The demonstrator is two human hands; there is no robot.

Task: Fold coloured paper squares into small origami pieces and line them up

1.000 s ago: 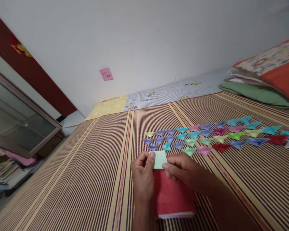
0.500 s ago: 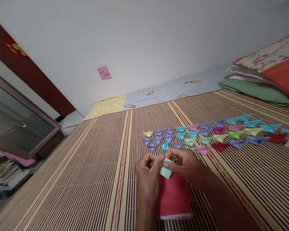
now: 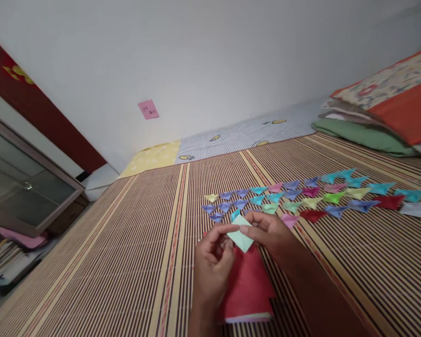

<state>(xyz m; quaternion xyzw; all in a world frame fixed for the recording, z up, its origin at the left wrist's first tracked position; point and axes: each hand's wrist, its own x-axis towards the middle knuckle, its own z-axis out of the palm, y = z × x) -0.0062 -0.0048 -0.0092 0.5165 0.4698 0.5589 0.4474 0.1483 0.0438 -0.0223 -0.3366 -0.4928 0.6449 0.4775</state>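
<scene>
A small pale green paper (image 3: 243,241), folded into a diamond with a crease down its lower half, is held up between both hands. My left hand (image 3: 215,262) has its index finger at the paper's left edge, the thumb lower down. My right hand (image 3: 268,234) pinches the paper between its thumb in front and fingers behind. Below the hands a stack of paper with a red top sheet (image 3: 249,285) lies on the striped mat (image 3: 143,243). Rows of folded paper pieces in several colours, one a dark red piece (image 3: 313,215), spread beyond and to the right.
A folded green cloth (image 3: 363,135) and an orange patterned cushion (image 3: 403,107) are piled at the back right. A pink note (image 3: 148,109) is on the wall. A glass-fronted cabinet (image 3: 28,187) stands at the left.
The green paper has been turned and shows more of its diamond face. My left thumb has come down off its front. The view has shifted slightly.
</scene>
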